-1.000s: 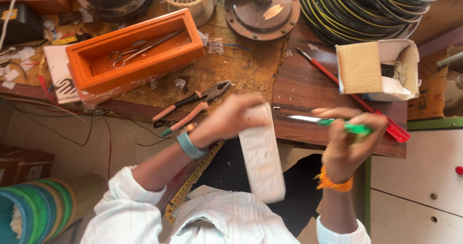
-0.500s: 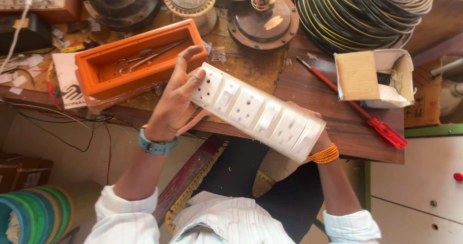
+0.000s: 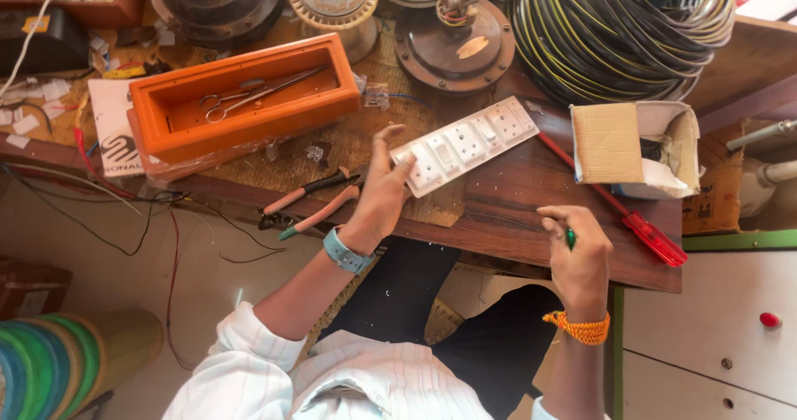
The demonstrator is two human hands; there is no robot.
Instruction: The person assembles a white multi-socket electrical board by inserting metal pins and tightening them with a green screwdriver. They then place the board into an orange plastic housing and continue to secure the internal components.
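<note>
A long white switchboard panel point(image 3: 465, 144) is lying face up on the dark wooden workbench point(image 3: 515, 212), slanting from lower left to upper right, with its near end resting over a woven mat point(image 3: 357, 142). Its face is showing a row of square sockets and rocker switches, all in the same off-white plastic.

The left hand point(image 3: 383, 189) is reaching forward from a white sleeve, wrist wearing a pale blue band, palm facing down and fingers spread apart. Its fingertips are pressing on the near left end of the panel, the thumb standing clear to the side; it is touching rather than gripping.

The right hand point(image 3: 577, 258), with an orange thread around the wrist, is hovering over the bench's front edge, well apart from the panel. Its fingers are curling shut around a green-handled tool point(image 3: 570, 237), of which only a small green bit is peeking out between the knuckles.

Just left of the left hand, a pair of pink-handled pliers point(image 3: 311, 202) is lying at the bench edge. Behind them an orange tray point(image 3: 241, 96) is holding scissors. A red-handled screwdriver point(image 3: 631, 212) is lying beside an open cardboard box point(image 3: 635, 142), and a big coil of black and yellow cable point(image 3: 614, 30) is sitting at the back.
</note>
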